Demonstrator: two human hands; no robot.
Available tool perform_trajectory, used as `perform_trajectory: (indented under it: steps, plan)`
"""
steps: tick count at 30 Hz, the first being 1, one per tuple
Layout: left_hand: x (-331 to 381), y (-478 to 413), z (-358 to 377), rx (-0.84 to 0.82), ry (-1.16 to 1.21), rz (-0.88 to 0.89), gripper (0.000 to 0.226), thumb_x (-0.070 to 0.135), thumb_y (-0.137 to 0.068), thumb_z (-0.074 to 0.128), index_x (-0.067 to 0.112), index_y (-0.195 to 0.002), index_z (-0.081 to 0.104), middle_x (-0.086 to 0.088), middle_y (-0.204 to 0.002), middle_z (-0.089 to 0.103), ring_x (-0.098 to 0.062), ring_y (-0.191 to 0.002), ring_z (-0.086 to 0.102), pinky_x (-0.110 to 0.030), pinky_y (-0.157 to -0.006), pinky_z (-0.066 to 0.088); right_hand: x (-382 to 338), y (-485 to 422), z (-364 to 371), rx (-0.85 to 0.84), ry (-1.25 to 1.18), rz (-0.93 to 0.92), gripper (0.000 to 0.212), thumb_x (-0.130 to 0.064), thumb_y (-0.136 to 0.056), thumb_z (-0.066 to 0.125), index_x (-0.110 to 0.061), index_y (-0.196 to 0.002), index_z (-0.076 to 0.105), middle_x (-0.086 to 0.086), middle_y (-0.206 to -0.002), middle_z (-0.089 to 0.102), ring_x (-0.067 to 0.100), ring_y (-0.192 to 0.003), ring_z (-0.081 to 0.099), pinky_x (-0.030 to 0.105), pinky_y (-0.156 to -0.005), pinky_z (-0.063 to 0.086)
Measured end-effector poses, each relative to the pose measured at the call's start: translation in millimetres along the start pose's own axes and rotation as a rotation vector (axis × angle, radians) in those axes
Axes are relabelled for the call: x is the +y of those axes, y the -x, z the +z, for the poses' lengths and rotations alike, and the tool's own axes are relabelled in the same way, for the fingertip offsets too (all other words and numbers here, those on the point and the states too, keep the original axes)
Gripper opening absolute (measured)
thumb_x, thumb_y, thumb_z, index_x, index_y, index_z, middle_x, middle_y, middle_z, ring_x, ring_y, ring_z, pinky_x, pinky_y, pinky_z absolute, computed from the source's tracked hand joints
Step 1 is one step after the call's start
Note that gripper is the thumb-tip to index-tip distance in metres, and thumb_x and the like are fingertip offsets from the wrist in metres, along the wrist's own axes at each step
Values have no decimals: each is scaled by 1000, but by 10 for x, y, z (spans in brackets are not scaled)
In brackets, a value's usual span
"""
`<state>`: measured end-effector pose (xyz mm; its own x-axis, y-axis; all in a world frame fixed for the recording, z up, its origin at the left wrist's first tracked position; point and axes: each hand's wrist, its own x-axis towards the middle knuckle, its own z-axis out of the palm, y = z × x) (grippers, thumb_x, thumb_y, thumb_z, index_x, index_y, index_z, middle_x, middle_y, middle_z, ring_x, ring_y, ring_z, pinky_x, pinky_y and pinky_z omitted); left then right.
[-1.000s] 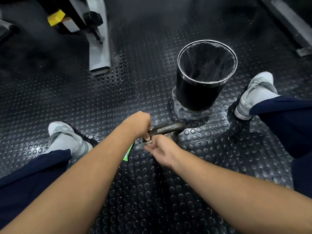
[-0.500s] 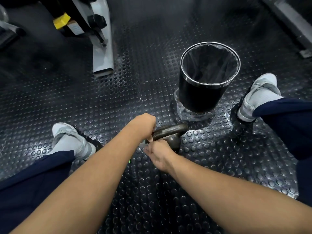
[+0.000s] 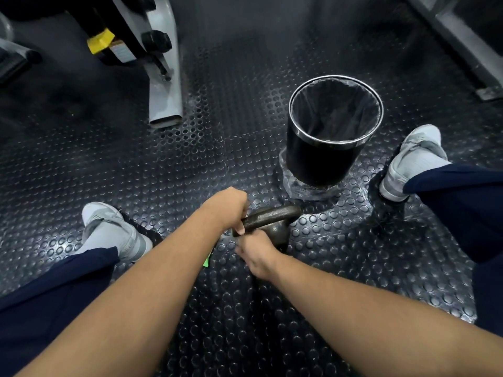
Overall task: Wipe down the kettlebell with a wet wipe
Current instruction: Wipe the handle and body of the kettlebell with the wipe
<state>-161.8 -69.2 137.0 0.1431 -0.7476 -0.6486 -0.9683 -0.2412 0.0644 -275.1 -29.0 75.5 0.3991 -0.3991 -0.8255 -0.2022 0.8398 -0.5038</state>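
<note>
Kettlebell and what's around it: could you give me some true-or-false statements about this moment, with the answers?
1. The left hand grips the kettlebell by its handle. True.
2. The waste bin lies on its side. False: it stands upright, beyond the kettlebell.
3. A plastic liner lines the bin. True.
4. The kettlebell sits on a bench. False: it is down on the studded rubber floor.
5. The right hand is far from the kettlebell. False: it is against the kettlebell's near side.
</note>
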Motion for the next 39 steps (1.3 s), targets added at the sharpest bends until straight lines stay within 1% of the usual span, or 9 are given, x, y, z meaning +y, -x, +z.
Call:
perform_trajectory:
  steps: [5,7,11,16,18,24,28,31,39]
  plan:
    - [-3,-23,-16,-2,21,-14,33,24,-69,94,12,-93,76,1,-81,68,-21,-78,63,-29,-64,43,37,138,40,-50,-177,-7,26,16,-96,47,-2,-109,61,24,-137,63,34,-133,58,42,-113,47]
    - [0,-25,-20,-8,28,-12,33,23,-68,94,11,-93,76,2,-78,66,-21,-77,62,-28,-63,42,31,90,18,-46,-165,0,28,17,-95,47,0,-114,59,23,-135,65,29,-124,64,34,-103,50]
    - [27,-19,-50,-24,-11,-2,31,24,-69,93,14,-75,64,2,-75,62,-22,-76,59,-30,-64,43,-80,-19,22,30,-97,12,28,17,-91,45,-10,-95,52,17,-123,62,23,-100,56,50,-110,46]
    - [40,-38,-18,0,-29,-31,25,16,-74,86,15,-70,61,0,-70,60,-27,-73,60,-33,-59,44,-92,28,62,25,-191,28,35,19,-84,37,7,-113,53,24,-133,61,30,-123,60,52,-116,42]
    - [38,-47,-12,3,-33,-25,19,14,-74,84,14,-75,65,0,-70,59,-25,-71,58,-32,-58,43,-66,71,69,-20,-280,43,49,19,-82,35,12,-128,52,8,-124,68,28,-118,65,46,-113,46]
    - [4,-52,32,45,-28,-28,9,7,-77,75,10,-85,73,-2,-74,62,-24,-70,57,-30,-55,40,-109,208,136,-10,-293,28,41,18,-86,35,-4,-107,63,-12,-98,70,33,-138,51,48,-117,41]
    - [7,-48,26,30,-43,-32,14,12,-77,80,15,-76,67,0,-70,60,-23,-71,60,-32,-58,43,-116,32,167,91,-258,45,43,11,-92,43,3,-134,49,11,-130,68,21,-120,62,45,-112,47]
    - [19,-72,31,17,-62,-39,32,13,-76,83,18,-64,55,0,-66,56,-25,-72,61,-33,-58,44,-124,38,206,102,-277,32,38,12,-96,46,5,-132,53,-1,-101,72,9,-93,64,31,-88,49]
    - [33,-66,-18,-35,-36,-25,29,19,-70,92,14,-75,63,0,-69,58,-25,-72,60,-33,-59,44,-49,125,191,8,-400,8,45,23,-89,37,13,-129,53,-17,-99,67,30,-139,47,28,-80,47]
